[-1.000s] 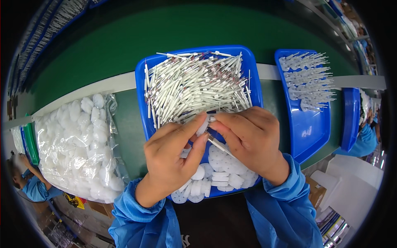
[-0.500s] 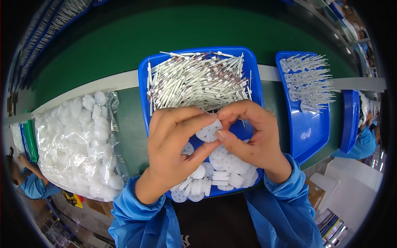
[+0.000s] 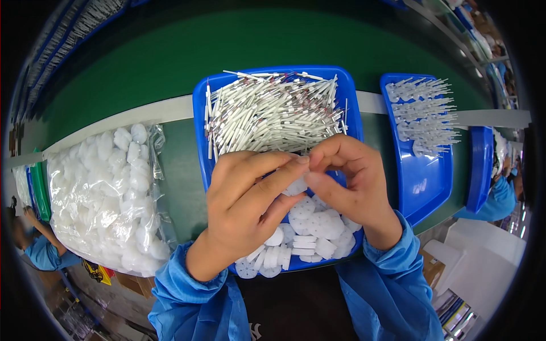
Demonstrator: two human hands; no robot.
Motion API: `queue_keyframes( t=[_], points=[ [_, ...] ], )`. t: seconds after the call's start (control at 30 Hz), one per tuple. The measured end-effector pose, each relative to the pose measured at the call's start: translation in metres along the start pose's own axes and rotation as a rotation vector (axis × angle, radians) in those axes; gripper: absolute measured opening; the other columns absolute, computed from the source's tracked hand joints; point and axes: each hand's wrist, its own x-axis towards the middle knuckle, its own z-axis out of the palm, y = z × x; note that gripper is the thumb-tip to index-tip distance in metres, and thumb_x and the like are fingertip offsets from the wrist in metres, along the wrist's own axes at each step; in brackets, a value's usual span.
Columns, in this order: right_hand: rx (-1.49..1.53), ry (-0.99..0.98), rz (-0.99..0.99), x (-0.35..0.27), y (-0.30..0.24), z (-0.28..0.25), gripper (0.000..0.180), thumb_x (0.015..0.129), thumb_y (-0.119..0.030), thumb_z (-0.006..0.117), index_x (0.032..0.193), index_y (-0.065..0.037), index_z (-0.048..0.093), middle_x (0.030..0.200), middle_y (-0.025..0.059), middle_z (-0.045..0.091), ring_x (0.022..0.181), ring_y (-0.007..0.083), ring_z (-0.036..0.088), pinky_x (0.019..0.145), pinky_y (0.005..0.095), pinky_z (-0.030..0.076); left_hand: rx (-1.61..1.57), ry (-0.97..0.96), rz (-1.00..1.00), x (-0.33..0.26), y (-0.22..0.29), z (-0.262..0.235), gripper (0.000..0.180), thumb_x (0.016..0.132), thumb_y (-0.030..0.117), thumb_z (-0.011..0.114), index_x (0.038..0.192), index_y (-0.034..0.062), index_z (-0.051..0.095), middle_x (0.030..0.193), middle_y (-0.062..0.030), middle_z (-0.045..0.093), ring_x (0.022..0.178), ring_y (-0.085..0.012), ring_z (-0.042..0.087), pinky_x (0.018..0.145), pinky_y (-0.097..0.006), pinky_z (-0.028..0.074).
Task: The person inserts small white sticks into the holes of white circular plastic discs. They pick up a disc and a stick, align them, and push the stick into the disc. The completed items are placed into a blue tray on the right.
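Over the middle blue tray (image 3: 356,108) my two hands meet at the fingertips. My left hand (image 3: 236,210) is closed on a round white plastic disc (image 3: 296,186), mostly covered by its fingers. Thumb and index finger of my right hand (image 3: 355,187) pinch together at the disc's upper edge; whatever is between them is hidden. Behind my hands, thin white sticks with metallic and dark reddish parts (image 3: 267,113) fill the far part of the tray. A pile of similar white discs with small holes (image 3: 318,224) lies in its near part.
To the left sits a clear plastic bag of white rounded pieces (image 3: 102,199). At the right a smaller blue tray (image 3: 424,193) holds rows of discs with sticks standing in them (image 3: 424,113). Another blue tray (image 3: 481,167) stands beyond. Co-workers' blue sleeves show at both sides.
The disc has tilted and sunk behind my left fingers, so less of its face shows. My left fingers have closed over it, and my right fingertips have moved to its upper edge.
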Motion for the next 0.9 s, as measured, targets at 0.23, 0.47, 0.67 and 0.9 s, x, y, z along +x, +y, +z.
queue_keyframes(
  t=[0.23, 0.47, 0.67, 0.9],
  points=[
    [-0.677, -0.037, -0.301, -0.014, -0.012, -0.015, 0.020, 0.084, -0.001, 0.081, 0.103, -0.005, 0.078, 0.100, 0.0035, 0.075, 0.095, 0.0179, 0.076, 0.086, 0.0333, 0.061, -0.226, -0.014, -0.138, -0.005, -0.004, -0.010, 0.051, 0.083, 0.021, 0.088, 0.132, 0.0084, 0.081, 0.126, -0.0082, 0.073, 0.096, -0.0232, 0.066, 0.084, -0.035, 0.055],
    [-1.441, -0.171, -0.707, 0.000, 0.000, -0.003, 0.005, 0.077, -0.019, 0.076, 0.081, -0.016, 0.074, 0.122, -0.0001, 0.071, 0.126, 0.0199, 0.063, 0.115, 0.0453, 0.049, -0.571, 0.043, -0.458, -0.009, -0.008, -0.012, 0.034, 0.110, 0.022, 0.064, 0.131, -0.0017, 0.079, 0.134, -0.0152, 0.069, 0.106, -0.0210, 0.069, 0.094, -0.032, 0.054],
    [-0.955, 0.045, -0.562, -0.002, -0.023, -0.013, 0.021, 0.079, -0.013, 0.088, 0.100, -0.011, 0.084, 0.107, 0.0038, 0.073, 0.092, 0.0214, 0.071, 0.089, 0.0389, 0.057, -0.646, -0.083, -0.408, -0.008, -0.021, -0.013, 0.048, 0.097, 0.003, 0.056, 0.141, 0.0017, 0.074, 0.134, -0.0157, 0.062, 0.118, -0.0213, 0.063, 0.094, -0.030, 0.054],
    [-0.649, 0.079, -0.463, -0.003, 0.002, 0.004, 0.035, 0.087, -0.001, 0.085, 0.121, -0.008, 0.085, 0.095, 0.0063, 0.076, 0.081, 0.0224, 0.074, 0.071, 0.0356, 0.057, -0.651, -0.159, -0.442, -0.008, -0.016, -0.009, 0.065, 0.086, -0.016, 0.054, 0.146, 0.0047, 0.071, 0.116, -0.0070, 0.058, 0.105, -0.0132, 0.062, 0.076, -0.022, 0.055]
  ],
)
